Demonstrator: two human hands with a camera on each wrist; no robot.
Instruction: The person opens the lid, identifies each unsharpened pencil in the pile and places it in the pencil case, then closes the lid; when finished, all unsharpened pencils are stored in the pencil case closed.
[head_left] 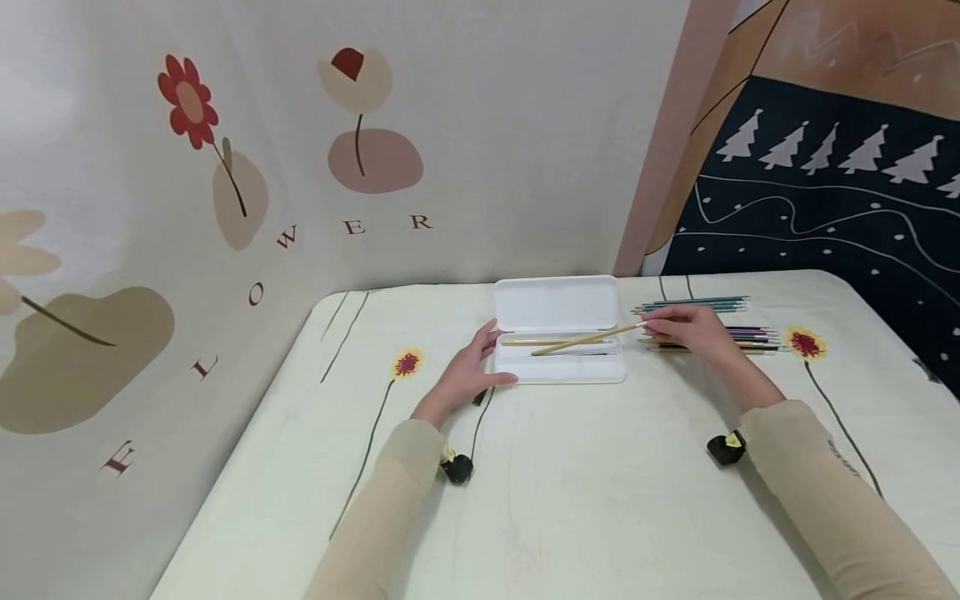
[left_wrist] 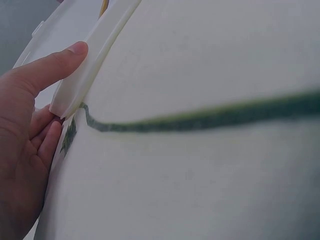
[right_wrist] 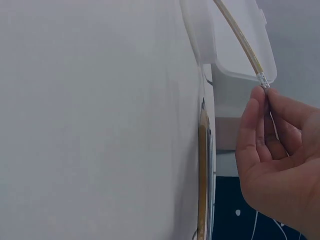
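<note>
A white pencil case (head_left: 558,305) lies open on the table, its lid tipped back. My left hand (head_left: 467,371) holds the case's left end, the thumb (left_wrist: 60,62) over the front wall and the other fingers around the back corner. Between thumb and fingertips my right hand (head_left: 690,329) pinches a yellow pencil (right_wrist: 242,40) by its silver-banded end. That pencil slants down to the left over the case, its far end within the tray. Inside lie another yellow pencil (head_left: 517,342) and a thin pale silvery stick (head_left: 592,354), partly crossed by the held one.
Right of the case, teal pencils (head_left: 705,304) lie in a row near the back edge. Closer in, several coloured pencils (head_left: 757,340) lie partly under my right hand. The white tablecloth (head_left: 570,500) has printed flowers. A patterned curtain (head_left: 525,125) hangs behind the table.
</note>
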